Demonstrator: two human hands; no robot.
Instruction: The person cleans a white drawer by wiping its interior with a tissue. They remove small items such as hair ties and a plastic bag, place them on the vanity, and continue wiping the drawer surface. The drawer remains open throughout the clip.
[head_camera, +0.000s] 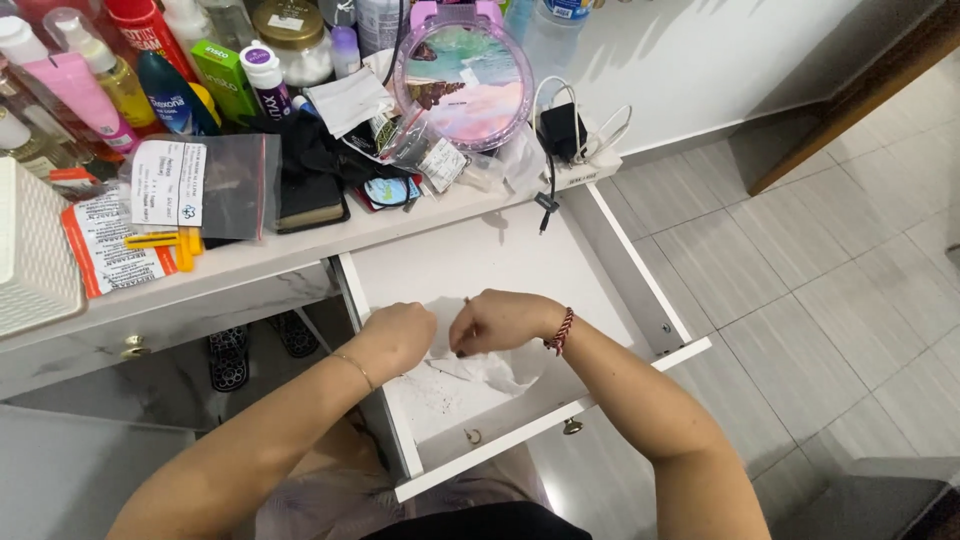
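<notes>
A: Hands first. What's each one doing?

B: Both are inside the open white drawer (600, 250), toward its front edge. Left hand (398, 335) is curled into a loose fist, fingers closed on the left edge of a crumpled white tissue (490, 368). Right hand (500, 320) is bent at the wrist, fingertips pinching the same tissue from above. Red braided bracelet (561, 331) on the right wrist, thin chain on the left.

A: Tissue location?

B: On the drawer floor, front half, roughly centre. Dark specks and smudges on the floor just beside it, toward the front left corner.

A: Anything else in the drawer?

B: A small ring-shaped thing near the front edge, too small to tell what it is.

A: The surface above?

B: Marble-look vanity top (260, 265), crowded. Round pink mirror (462, 80) near the back, above the drawer's rear edge. Black charger with white cable (562, 130) at the right corner. Clear zip bag with a white label (200, 185) near the front edge, yellow clips (170, 245) just beside it. White woven basket (30, 250) at the left edge. Bottles and tubes along the back.
</notes>
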